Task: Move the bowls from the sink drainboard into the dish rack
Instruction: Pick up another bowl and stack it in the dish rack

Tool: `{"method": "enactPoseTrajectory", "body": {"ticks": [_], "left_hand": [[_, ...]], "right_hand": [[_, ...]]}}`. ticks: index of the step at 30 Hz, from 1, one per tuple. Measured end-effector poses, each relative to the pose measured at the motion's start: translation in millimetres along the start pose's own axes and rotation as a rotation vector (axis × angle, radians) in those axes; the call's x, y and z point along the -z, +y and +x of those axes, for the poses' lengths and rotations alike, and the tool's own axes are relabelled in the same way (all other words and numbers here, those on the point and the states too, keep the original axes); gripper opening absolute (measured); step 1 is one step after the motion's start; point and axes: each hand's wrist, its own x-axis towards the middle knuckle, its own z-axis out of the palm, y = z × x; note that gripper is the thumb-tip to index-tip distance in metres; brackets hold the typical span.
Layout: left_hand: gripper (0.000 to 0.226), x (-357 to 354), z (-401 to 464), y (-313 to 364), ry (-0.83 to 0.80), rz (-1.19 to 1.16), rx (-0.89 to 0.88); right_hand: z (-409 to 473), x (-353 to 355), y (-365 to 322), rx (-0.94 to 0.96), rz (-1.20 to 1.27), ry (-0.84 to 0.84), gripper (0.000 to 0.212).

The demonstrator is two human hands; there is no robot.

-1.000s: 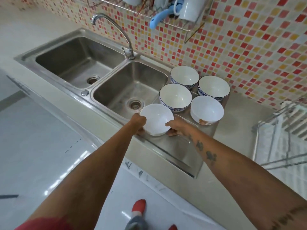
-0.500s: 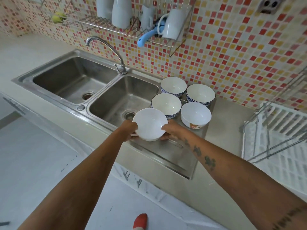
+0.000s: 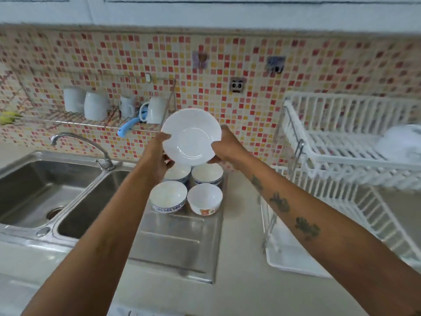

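I hold a plain white bowl (image 3: 191, 140) up in the air with both hands, its inside tilted toward me. My left hand (image 3: 157, 153) grips its left rim and my right hand (image 3: 227, 148) grips its right rim. Below it, several bowls stand upright on the steel drainboard (image 3: 175, 242): a blue-patterned bowl (image 3: 168, 196), a white bowl with an orange picture (image 3: 204, 199), and behind them two more blue-rimmed bowls (image 3: 206, 174), one partly hidden by my left hand. The white two-tier dish rack (image 3: 337, 142) stands to the right on the counter.
A double steel sink (image 3: 41, 185) with a curved tap (image 3: 91, 144) lies to the left. A wall rack (image 3: 95, 119) carries white mugs and a blue utensil. A blurred white item (image 3: 401, 142) sits on the dish rack's upper tier. A white drip tray (image 3: 289, 254) lies under the rack.
The white bowl has been lifted off the drainboard to chest height and tilted toward me. The camera has tipped up, bringing the dish rack and wall into view.
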Motion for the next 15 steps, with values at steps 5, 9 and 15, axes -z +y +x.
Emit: {"method": "enactPoseTrajectory", "body": {"ticks": [5, 9, 15], "left_hand": [[0.059, -130.2, -23.7, 38.8, -0.326, -0.077, -0.105], [0.045, -221.6, -45.7, 44.2, -0.470, -0.052, -0.028], [0.054, -334.4, -86.1, 6.6, -0.905, 0.011, 0.254]], "right_hand": [[-39.2, 128.9, -43.1, 0.190, -0.057, 0.288, 0.068], [-88.5, 210.2, -47.4, 0.230, -0.065, 0.442, 0.068], [-152.7, 310.1, -5.1, 0.183, -0.021, 0.648, 0.072]]}}
